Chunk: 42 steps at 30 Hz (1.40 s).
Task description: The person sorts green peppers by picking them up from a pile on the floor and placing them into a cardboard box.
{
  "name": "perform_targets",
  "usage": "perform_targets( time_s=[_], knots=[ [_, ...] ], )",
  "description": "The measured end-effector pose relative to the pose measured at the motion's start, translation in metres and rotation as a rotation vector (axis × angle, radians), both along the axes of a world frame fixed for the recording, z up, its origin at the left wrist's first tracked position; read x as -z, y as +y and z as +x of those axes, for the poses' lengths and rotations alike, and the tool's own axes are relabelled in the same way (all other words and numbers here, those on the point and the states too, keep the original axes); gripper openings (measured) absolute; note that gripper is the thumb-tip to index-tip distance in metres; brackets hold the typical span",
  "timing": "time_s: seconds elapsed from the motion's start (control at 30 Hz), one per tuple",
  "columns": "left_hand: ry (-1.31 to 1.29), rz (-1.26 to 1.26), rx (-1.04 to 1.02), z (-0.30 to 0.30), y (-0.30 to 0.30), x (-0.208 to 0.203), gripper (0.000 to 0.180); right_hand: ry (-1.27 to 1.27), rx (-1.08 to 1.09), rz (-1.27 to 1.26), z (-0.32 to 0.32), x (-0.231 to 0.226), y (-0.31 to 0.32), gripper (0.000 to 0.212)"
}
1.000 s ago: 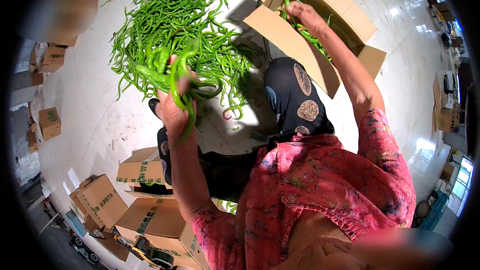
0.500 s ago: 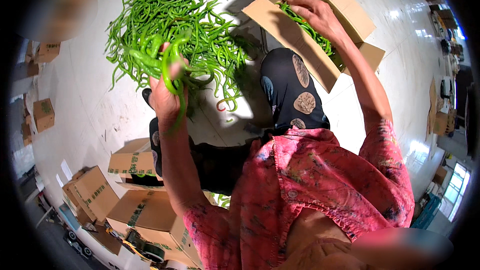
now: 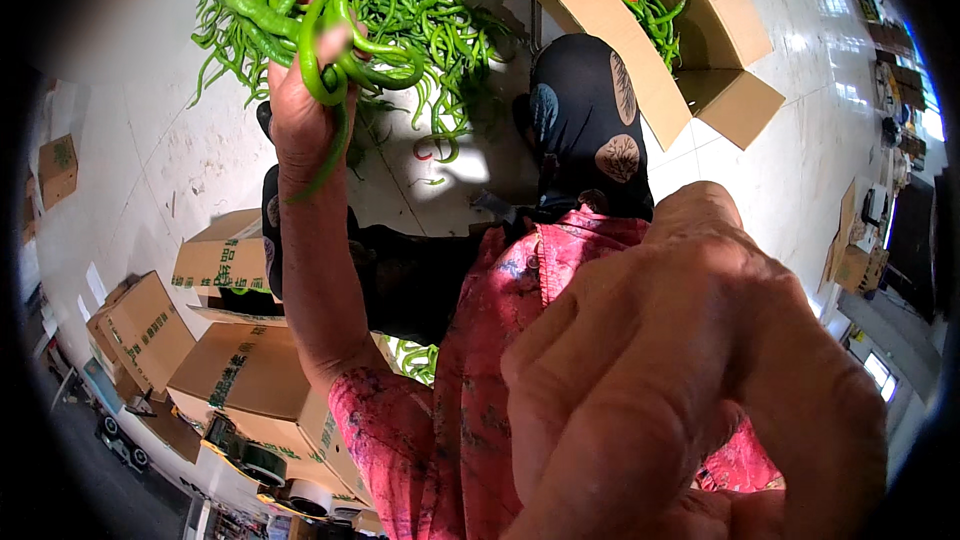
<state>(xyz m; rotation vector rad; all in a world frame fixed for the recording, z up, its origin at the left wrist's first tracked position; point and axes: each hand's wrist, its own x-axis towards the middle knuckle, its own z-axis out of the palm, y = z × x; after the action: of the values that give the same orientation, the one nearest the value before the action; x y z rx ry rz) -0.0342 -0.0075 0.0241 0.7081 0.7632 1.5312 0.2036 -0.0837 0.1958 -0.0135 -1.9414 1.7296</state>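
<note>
L hand (image 3: pixel 303 110) is closed round a bunch (image 3: pixel 262 18) of green peppers, some poking out both sides, one thin end hanging down along my wrist. From up here it shows against the near L edge of the pile (image 3: pixel 455 50) on the floor (image 3: pixel 140 160); far edge is cut off. R hand (image 3: pixel 640 340) is up close to the cam, fingers curled in; can't tell if it's got anything. It's well apart from the open box (image 3: pixel 600 25), R of the pile. More peppers (image 3: pixel 650 20) in there, along the box's L edge. My R leg (image 3: pixel 585 130) sits btwn pile & box. Reddish curl (image 3: pixel 424 148) + green scrap (image 3: pixel 428 181) lie nr the pile's near edge. Taped boxes (image 3: pixel 225 365) stand nr my L elbow.
</note>
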Motion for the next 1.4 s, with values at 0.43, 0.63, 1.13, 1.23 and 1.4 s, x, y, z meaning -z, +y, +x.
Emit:
perform_targets(
  time_s=[0.43,0.63,1.13,1.23,1.4],
  knots=[
    [-0.022,-0.018,0.037,0.002,-0.003,-0.016,0.046,0.079,-0.035,0.002,-0.001,0.005,-0.009,0.030],
    [-0.003,-0.025,0.018,0.004,-0.001,-0.014,0.046,0.080,-0.029,0.008,-0.002,0.005,-0.011,0.029],
    [0.037,-0.041,-0.002,0.003,-0.003,-0.014,0.051,0.058,-0.017,0.020,-0.012,0.011,-0.007,0.028],
    [0.025,-0.058,-0.008,0.002,-0.005,-0.012,0.052,0.028,0.006,0.019,-0.013,0.014,-0.002,0.028],
    [0.019,-0.015,0.006,0.001,-0.002,-0.010,0.053,-0.039,0.065,0.023,-0.017,0.020,0.003,0.028]
  ],
)
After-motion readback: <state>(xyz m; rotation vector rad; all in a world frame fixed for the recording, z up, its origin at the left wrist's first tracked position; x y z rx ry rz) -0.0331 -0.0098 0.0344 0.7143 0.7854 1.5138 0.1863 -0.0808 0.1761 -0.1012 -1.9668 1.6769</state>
